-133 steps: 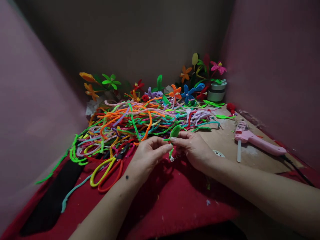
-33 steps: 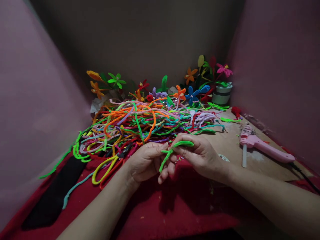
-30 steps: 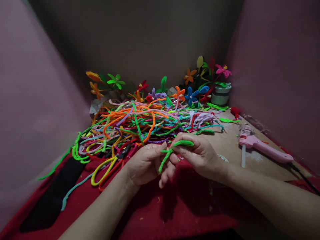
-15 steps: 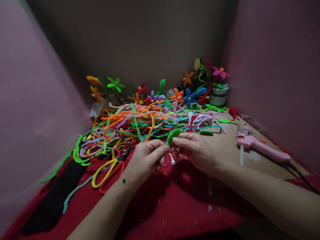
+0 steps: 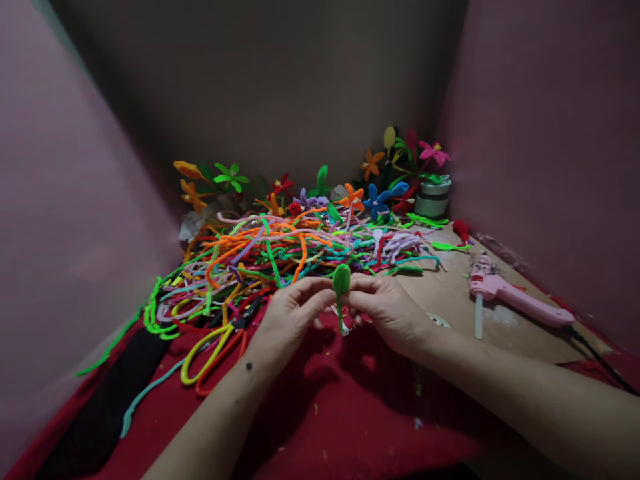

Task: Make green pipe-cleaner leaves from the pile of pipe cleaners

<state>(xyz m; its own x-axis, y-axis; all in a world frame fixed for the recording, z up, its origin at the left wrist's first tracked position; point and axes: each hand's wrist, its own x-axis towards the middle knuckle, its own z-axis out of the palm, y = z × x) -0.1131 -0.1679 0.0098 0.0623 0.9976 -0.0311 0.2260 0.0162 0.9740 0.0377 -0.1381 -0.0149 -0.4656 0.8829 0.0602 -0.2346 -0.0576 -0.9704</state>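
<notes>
Between my two hands a green pipe-cleaner leaf stands upright, its thin stem pointing down. My left hand pinches it from the left with thumb and forefinger, near the base of the blade. From the right, my right hand grips the same spot with its fingertips. Just behind the hands lies a tangled heap of coloured pipe cleaners. Scissors with yellow and orange handles rest left of my left wrist.
A pink glue gun with its cord lies on a brown board at the right. Pipe-cleaner flowers and a white pot stand along the back wall. A black strip lies at the left on the red cloth.
The leaf has turned from a slant to upright, and its stem now shows below my fingers. My right thumb has moved from the blade down to its base.
</notes>
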